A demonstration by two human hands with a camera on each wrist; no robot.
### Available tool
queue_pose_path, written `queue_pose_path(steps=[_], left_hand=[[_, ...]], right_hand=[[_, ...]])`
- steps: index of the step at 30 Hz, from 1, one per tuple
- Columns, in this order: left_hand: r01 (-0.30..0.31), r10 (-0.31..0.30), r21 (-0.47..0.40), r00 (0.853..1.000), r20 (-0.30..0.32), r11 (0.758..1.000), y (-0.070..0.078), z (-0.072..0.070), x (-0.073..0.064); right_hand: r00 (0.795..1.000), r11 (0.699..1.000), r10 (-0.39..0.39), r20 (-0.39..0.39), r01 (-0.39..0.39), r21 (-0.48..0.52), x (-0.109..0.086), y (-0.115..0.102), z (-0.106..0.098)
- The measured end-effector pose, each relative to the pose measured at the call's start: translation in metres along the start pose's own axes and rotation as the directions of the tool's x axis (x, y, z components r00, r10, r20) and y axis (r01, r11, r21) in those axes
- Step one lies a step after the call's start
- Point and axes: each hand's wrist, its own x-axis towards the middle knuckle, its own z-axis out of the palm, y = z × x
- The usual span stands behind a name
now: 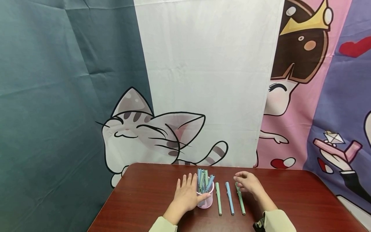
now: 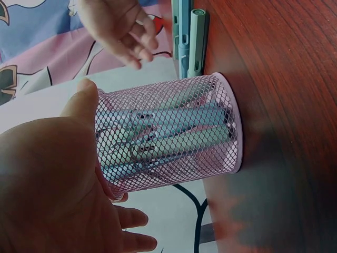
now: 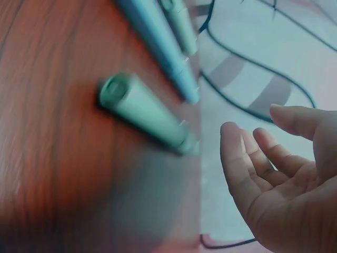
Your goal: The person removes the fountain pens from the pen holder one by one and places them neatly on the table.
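Note:
A pink mesh pen cup [image 1: 205,200] stands on the dark red table [image 1: 145,196] with several blue and green pens in it. My left hand [image 1: 187,193] lies beside it with straight, spread fingers and its thumb against the cup's side. In the left wrist view the palm [image 2: 47,184] is up against the cup [image 2: 168,137]. To the right lie a green pen [image 1: 218,198], a blue pen [image 1: 230,198] and another green pen [image 1: 240,200]. My right hand [image 1: 247,183] hovers over that last pen, loosely curled and empty. In the right wrist view the hand [image 3: 284,174] holds nothing, beside the green pen [image 3: 147,113].
Cartoon cloth backdrops hang close behind the table's far edge. The table's rounded corners show at far left and far right. Bare wood lies on both sides of the cup and pens.

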Motion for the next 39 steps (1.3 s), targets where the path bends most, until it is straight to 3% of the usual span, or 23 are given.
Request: queue_pose_path(steps=[7,12,20,39], left_hand=[[0.002,-0.002,-0.007,1.0,0.003,1.0,0.0,-0.001,-0.001],[0.002,-0.002,-0.003,1.0,0.003,1.0,0.001,-0.001,-0.001],[0.006,-0.006,-0.008,1.0,0.007,1.0,0.0,-0.001,-0.001],[0.005,-0.005,-0.013,1.0,0.011,1.0,0.0,-0.002,0.0]], right_hand=[[0.991,0.986,-0.125,0.056,0.118,0.116,-0.009,-0.02,0.008],[0.982,0.97,-0.174,0.068,0.159,0.185,-0.015,-0.031,0.012],[0.983,0.956,-0.181,0.034,0.168,0.24,-0.019,-0.037,0.025],[0.98,0.955,-0.197,0.03,0.185,0.231,-0.028,-0.043,0.044]])
